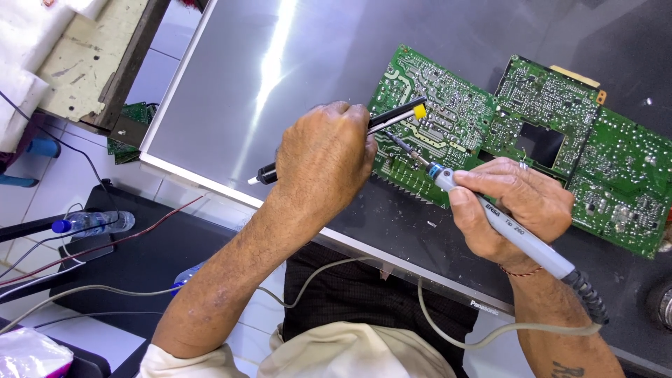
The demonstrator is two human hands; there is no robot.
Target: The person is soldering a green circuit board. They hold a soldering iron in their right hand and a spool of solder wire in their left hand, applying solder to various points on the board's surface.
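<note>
Over a green printed circuit board (448,119) lying near the front edge of a grey metal panel (280,63), the left hand (325,157) is closed around a black yellow-tipped desoldering pump (392,117), while the right hand (514,203) grips a grey soldering iron (504,227), its tip touching the board.

Green circuit board (448,119) with silver solder dots, grey-blue soldering iron (507,227), black tool (336,140) with yellow tip, grey panel (280,77), red wrist thread (519,271)
</note>
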